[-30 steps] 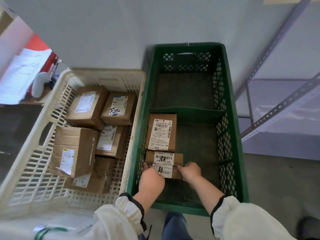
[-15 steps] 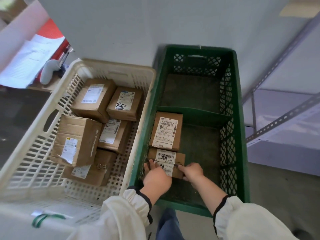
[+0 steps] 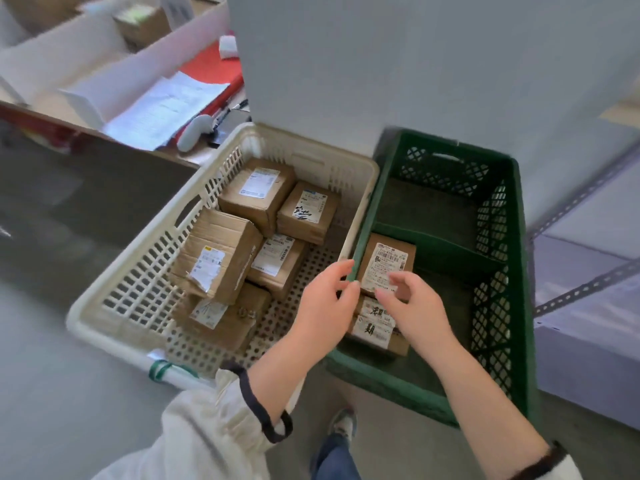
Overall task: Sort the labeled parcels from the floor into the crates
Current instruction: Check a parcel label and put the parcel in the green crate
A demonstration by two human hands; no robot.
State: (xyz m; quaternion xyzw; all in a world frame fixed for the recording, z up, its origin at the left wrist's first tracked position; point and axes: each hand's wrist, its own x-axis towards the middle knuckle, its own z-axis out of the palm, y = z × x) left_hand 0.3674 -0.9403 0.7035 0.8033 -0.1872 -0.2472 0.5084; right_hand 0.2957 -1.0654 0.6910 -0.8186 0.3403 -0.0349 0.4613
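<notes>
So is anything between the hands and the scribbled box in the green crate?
Nothing visible. The left hand and right hand hover open and empty right over the scribbled box. The only neighbour, another box, lies behind it, not on top.

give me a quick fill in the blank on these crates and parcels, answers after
1. The green crate holds ___ parcels, both in its near compartment.
2. Its far compartment is ___.
3. The cream crate stands to the ___ of the green crate.
4. The left hand and the right hand hold ___.

Missing words: two; empty; left; nothing.
</notes>
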